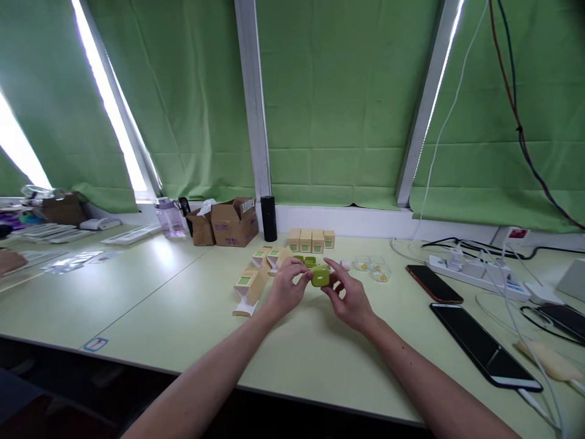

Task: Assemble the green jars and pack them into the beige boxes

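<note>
A small, rounded green case (320,277) with a pale mark on its front is held up over the table between both hands. My left hand (287,288) pinches its left side, and my right hand (350,297) grips it from the right with thumb and fingers. Just behind it, more green cases (310,261) lie on the table, partly hidden by my hands. To the left of my left hand are several small cardboard boxes (251,283) with flaps open and green labels. Several similar boxes (306,239) stand upright in a row farther back.
Clear plastic packs (380,272) with yellow bits lie right of my hands. Phones (484,344), cables and a white power strip (479,272) occupy the right side. Cardboard cartons (235,223), a black cylinder (269,218) and a purple bottle (169,217) stand behind. Another person's hand (11,261) shows far left.
</note>
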The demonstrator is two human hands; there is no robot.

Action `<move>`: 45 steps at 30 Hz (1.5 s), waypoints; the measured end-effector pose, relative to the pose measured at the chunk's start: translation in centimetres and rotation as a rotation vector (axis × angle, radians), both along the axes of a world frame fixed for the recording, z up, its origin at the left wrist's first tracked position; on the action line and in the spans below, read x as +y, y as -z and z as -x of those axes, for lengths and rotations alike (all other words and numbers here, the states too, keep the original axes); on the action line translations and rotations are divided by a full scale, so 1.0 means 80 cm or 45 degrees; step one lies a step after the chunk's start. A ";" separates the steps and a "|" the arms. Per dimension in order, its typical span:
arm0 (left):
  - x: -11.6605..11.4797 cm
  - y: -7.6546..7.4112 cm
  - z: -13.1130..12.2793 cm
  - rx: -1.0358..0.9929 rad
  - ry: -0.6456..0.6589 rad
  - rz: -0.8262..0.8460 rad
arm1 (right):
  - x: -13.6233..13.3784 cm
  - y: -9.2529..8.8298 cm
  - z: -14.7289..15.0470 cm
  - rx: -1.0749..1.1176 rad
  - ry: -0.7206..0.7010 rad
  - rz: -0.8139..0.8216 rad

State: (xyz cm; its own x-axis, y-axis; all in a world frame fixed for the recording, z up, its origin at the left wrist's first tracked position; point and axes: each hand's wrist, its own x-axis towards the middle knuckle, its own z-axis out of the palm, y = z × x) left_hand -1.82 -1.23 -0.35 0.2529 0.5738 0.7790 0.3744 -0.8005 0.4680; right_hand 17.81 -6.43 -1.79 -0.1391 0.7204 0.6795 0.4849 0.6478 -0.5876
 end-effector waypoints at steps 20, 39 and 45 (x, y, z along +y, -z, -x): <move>-0.007 -0.007 0.002 0.138 0.079 -0.060 | 0.002 -0.010 -0.004 0.363 -0.173 0.201; 0.021 0.005 0.004 -0.249 0.251 0.362 | 0.023 0.008 -0.021 -0.110 0.381 0.068; 0.034 0.008 0.011 -0.564 0.551 0.791 | 0.031 0.021 -0.017 -0.815 0.406 0.018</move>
